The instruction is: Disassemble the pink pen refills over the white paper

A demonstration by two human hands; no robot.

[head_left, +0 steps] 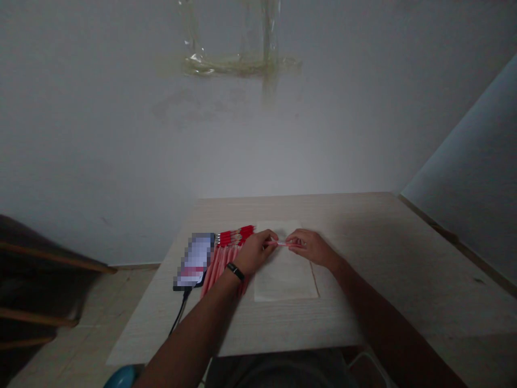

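Observation:
Between my two hands a thin pink pen-like stick with a whitish middle [281,243] is held level over a pale sheet [283,277]. The fingertips of my left hand [258,250], which has a black band on its wrist, pinch the left end. My right hand [311,247] is closed on the other end, its fingers bent. Beside my left hand lie several long pink sticks [218,265] in a row, partly covered by the hand and forearm. Just beyond them are several small red pieces with shiny pointed tips [230,237]. Their exact kind cannot be made out.
A phone with a blurred screen [194,261] lies left of the pink sticks, a black cable [180,312] running from it to the near edge. The light wooden table [355,215] meets a grey wall [343,134]. A blue round object [121,377] shows below the table.

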